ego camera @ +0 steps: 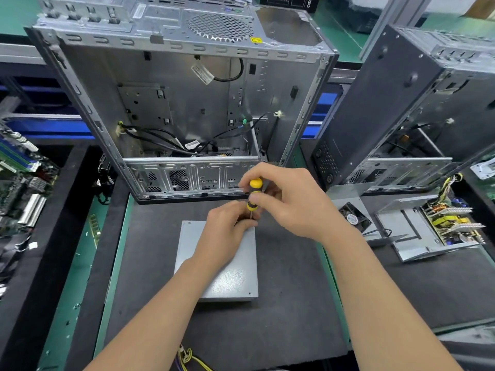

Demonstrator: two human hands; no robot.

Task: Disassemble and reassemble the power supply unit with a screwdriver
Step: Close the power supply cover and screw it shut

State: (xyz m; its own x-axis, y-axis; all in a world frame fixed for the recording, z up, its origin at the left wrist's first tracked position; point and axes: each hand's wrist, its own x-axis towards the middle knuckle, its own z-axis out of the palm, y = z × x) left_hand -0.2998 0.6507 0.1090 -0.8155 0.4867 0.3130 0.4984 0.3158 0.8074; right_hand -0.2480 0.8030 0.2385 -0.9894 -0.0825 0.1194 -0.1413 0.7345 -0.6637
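Centrally, the grey power supply unit (230, 279) lies flat on the dark mat (294, 303) before an open computer case (182, 103). The right hand (289, 202) grips the yellow-and-black screwdriver (254, 194) upright over the unit's far right corner; the left hand (227, 231) rests on the unit, fingers apparently pinching the shaft, whose tip is hidden.

bench (80, 277) green | black mat (294, 303) on it | mat centre: grey PSU (230, 279) | behind: open case (187, 103) | right: second case (388, 116), opened PSU (428, 228) | left: boards (21, 183) | near edge: wires (187, 357)
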